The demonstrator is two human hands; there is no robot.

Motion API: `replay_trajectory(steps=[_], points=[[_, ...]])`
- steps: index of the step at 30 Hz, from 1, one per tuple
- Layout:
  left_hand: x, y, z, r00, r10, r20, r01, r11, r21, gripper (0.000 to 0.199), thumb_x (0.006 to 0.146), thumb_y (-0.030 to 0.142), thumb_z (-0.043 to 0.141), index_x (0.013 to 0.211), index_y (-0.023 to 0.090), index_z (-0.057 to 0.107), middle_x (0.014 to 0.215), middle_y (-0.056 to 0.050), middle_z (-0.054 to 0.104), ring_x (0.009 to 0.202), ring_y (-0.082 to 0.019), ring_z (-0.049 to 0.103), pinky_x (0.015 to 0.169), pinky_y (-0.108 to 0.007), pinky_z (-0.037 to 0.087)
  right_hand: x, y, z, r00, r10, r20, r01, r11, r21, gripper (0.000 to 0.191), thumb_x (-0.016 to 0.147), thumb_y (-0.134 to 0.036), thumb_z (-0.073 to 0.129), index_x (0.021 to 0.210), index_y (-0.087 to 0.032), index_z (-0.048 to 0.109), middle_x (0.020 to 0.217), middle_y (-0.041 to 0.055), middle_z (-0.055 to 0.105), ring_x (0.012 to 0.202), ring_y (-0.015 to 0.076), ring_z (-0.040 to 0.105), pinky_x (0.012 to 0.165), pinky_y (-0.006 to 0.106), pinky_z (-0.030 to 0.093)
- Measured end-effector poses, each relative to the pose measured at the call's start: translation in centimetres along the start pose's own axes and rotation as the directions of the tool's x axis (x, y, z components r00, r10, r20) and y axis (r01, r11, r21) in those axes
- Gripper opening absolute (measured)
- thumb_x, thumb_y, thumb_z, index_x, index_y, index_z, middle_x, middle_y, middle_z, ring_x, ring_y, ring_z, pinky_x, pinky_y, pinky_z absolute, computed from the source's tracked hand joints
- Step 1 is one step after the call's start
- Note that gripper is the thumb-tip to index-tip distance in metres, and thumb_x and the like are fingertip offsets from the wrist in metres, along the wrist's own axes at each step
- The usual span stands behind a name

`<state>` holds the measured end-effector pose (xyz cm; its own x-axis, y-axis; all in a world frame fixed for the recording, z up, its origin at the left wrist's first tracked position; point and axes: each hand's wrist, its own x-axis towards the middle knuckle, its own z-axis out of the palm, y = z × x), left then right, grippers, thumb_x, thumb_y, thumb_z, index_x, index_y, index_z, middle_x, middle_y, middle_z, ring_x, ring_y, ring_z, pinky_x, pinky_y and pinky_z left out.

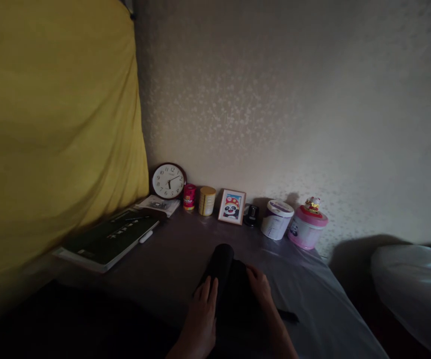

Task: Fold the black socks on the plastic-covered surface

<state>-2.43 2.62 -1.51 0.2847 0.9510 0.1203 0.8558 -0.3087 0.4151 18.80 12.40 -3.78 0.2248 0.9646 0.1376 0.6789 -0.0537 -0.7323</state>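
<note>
Lower centre of frame: your left hand [202,311] lies along black roll [221,260], fingers close together — grip hard to tell; your right hand [260,285] pinches black flap [238,286] alongside. Rolling or unrolling, apparently; next move calls for even pressure.

1 clock [168,180], 2 cans [189,199] [207,202], 1 pic frame [232,207], 2 tubs [275,224] [305,230], 1 blk roll [221,260], 2 hands [202,311] [260,286].
</note>
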Motion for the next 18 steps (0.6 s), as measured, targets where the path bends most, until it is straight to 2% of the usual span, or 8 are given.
replay_trajectory(steps=[5, 11, 14, 18], points=[[0.0, 0.1, -0.1, 1.000, -0.005, 0.002, 0.005, 1.000, -0.002, 0.078, 0.067, 0.004, 0.039, 0.140, 0.013, 0.013, 0.147, -0.012, 0.021, 0.130, -0.024, 0.030, 0.104, -0.037, 0.031, -1.1, -1.2, 0.0, 1.000, 0.018, 0.025, -0.022, 0.989, 0.149, 0.043, 0.076, -0.041, 0.043, 0.098, -0.012, 0.066, 0.098, 0.0107, 0.069, 0.094, 0.0239, 0.063, 0.081, 0.031, 0.047], [0.7, 0.1, -0.3, 0.987, -0.074, 0.140, 0.070, 0.997, 0.037, 0.086, 0.062, 0.008, 0.047, 0.140, 0.012, 0.012, 0.149, -0.012, 0.014, 0.132, -0.025, 0.025, 0.107, -0.034, 0.025, -2.8, -1.9, 1.0, 0.999, 0.018, 0.028, -0.025, 0.960, 0.278, 0.047, 0.066, -0.050, 0.056, 0.093, -0.012, 0.066, 0.085, 0.0081, 0.071, 0.084, 0.0266, 0.064, 0.070, 0.032, 0.049], [1.2, -0.3, 0.4, 0.985, -0.081, 0.151, 0.076, 0.996, 0.039, 0.090, 0.060, 0.010, 0.051, 0.140, 0.010, 0.010, 0.148, -0.016, 0.016, 0.131, -0.027, 0.027, 0.105, -0.036, 0.027, -2.9, -2.2, 1.3, 0.998, -0.026, 0.056, 0.006, 0.941, 0.338, 0.041, 0.065, -0.047, 0.058, 0.089, -0.014, 0.067, 0.082, 0.0065, 0.071, 0.080, 0.0259, 0.064, 0.067, 0.031, 0.050], [2.0, -1.0, 2.4, 0.973, -0.173, 0.153, 0.166, 0.984, 0.056, 0.086, 0.062, 0.005, 0.048, 0.139, 0.011, 0.009, 0.145, -0.016, 0.026, 0.129, -0.027, 0.032, 0.105, -0.037, 0.028, -2.7, -4.0, 1.6, 0.998, -0.043, 0.049, 0.020, 0.918, 0.396, 0.044, 0.066, -0.046, 0.059, 0.095, -0.014, 0.066, 0.078, 0.0063, 0.070, 0.075, 0.0257, 0.065, 0.064, 0.032, 0.050]])
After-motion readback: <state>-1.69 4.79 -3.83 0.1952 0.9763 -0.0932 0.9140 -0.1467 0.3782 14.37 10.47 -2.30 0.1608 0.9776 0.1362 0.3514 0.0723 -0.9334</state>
